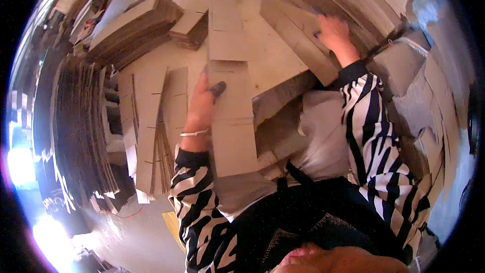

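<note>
A long, creased cardboard strip (231, 144) runs lengthwise in front of me, its near end over my lap. My left hand (201, 103) grips its left edge, a dark-tipped thumb on top and the other fingers mostly hidden. Farther along, a slotted cardboard piece (226, 15) lines up with the strip's far end; whether they are joined I cannot tell. Reaching out to the right, my right hand (334, 34) is closed on the edge of another cardboard strip (298, 35), which lies slanted across the table. Dark coverings show on its fingertips too.
A pale wooden tabletop (273, 58) carries cardboard stacks (134, 28) at the far left. Slotted strips (151, 136) lean left of my left arm, beside a tall bundle of cardboard sheets (81, 121). Large cardboard sheets (353, 2) stand at the far right.
</note>
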Available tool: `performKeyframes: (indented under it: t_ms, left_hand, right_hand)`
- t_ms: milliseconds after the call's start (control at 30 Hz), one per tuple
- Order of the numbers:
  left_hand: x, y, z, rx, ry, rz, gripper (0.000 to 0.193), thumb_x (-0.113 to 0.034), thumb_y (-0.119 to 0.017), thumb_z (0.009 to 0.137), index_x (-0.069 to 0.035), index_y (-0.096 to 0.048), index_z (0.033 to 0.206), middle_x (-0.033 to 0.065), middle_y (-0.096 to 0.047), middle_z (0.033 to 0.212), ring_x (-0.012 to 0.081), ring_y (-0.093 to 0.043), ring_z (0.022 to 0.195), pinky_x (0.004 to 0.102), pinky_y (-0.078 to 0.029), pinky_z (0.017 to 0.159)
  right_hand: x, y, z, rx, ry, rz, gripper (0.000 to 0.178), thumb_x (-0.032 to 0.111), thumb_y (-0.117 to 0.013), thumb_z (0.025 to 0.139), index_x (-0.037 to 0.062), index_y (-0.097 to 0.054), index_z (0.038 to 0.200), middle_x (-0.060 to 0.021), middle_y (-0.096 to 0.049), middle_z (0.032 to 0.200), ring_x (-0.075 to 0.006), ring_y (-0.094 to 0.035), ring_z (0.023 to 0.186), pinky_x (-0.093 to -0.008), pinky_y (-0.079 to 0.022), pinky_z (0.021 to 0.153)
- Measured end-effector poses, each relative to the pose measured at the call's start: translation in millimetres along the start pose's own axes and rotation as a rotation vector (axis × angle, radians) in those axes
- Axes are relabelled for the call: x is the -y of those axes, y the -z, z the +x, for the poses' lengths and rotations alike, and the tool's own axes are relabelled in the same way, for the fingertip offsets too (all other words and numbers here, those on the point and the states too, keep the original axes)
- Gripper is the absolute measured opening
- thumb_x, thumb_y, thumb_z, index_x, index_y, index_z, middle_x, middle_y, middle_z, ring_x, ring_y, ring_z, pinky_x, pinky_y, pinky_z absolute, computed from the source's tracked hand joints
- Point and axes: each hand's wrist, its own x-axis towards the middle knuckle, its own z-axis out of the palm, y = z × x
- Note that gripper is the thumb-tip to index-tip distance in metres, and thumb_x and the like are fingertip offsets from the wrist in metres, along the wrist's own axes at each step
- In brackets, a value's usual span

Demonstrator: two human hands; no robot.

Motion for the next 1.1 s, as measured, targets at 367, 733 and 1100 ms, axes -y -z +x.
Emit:
performKeyframes:
  t_ms: [367, 733, 1100]
  left_hand:
    - [-174, 178, -161, -0.642, -0.469, 0.473, 0.041, 0.005, -0.042, 0.084, 0.004, -0.053, 0.124, 0.013, -0.058, 0.125, 0.0193, -0.054, 0.116, 0.0349, -0.046, 0.098]
    - [-30, 365, -165, -0.58, 0.201, 1.859, 0.037, -0.021, -0.054, 0.082, -0.005, -0.061, 0.115, 0.0215, -0.054, 0.127, 0.0382, -0.056, 0.113, 0.0481, -0.048, 0.092]
    - [-33, 202, -36, -0.771, -0.097, 1.93, 0.028, -0.025, -0.056, 0.082, -0.003, -0.065, 0.098, 0.0154, -0.063, 0.102, 0.0362, -0.06, 0.099, 0.0548, -0.047, 0.078]
  right_hand:
    - [10, 12, -29, -0.386, 0.075, 0.442, 0.033, 0.01, -0.057, 0.079, 0.0056, -0.053, 0.112, -0.0238, -0.064, 0.093, -0.0459, -0.059, 0.092, -0.053, -0.046, 0.076]
    - [101, 23, -46, -0.048, 0.333, 0.515, 0.025, 0.008, -0.056, 0.08, 0.0036, -0.053, 0.104, -0.0244, -0.063, 0.088, -0.0453, -0.06, 0.087, -0.0541, -0.045, 0.072]
    - [128, -37, -63, 0.118, 0.496, 0.327, 0.033, 0.002, -0.057, 0.075, 0.0067, -0.055, 0.107, -0.0177, -0.066, 0.091, -0.0375, -0.064, 0.089, -0.0492, -0.049, 0.072]
